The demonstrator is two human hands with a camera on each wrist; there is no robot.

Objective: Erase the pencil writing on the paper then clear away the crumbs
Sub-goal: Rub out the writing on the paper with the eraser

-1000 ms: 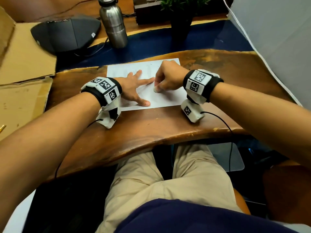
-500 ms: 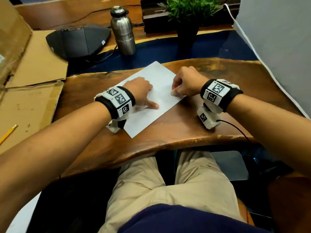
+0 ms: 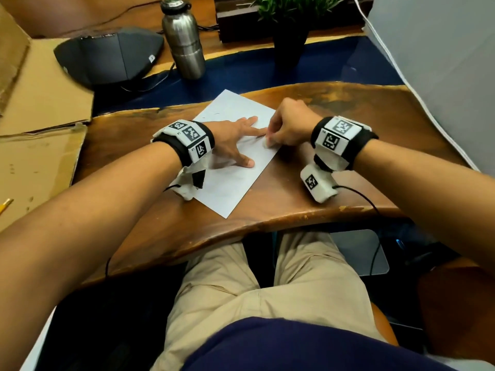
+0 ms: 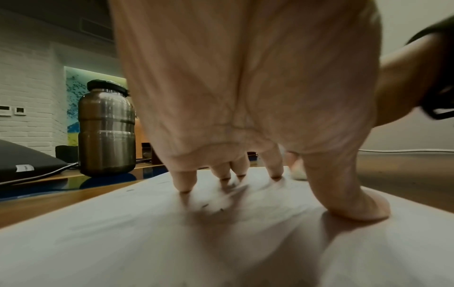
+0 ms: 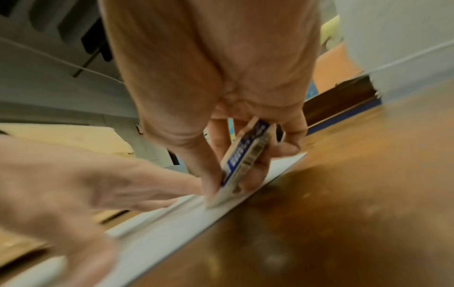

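The sheet of paper (image 3: 235,153) lay square to the bench (image 3: 334,188) edge a second ago; since then it has turned, one corner now pointing toward the person, as it already did half a second ago. The left hand (image 3: 233,140), curled with only the thumb pressing half a second ago, has spread flat again, fingers (image 4: 184,182) straight on the sheet. The right hand (image 3: 286,124) has shifted with the eraser (image 5: 243,161) to the sheet's right edge, beside the left fingertips

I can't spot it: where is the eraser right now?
The eraser is pinched in the right hand, its tip on the paper near the sheet's right edge, beside the left hand.
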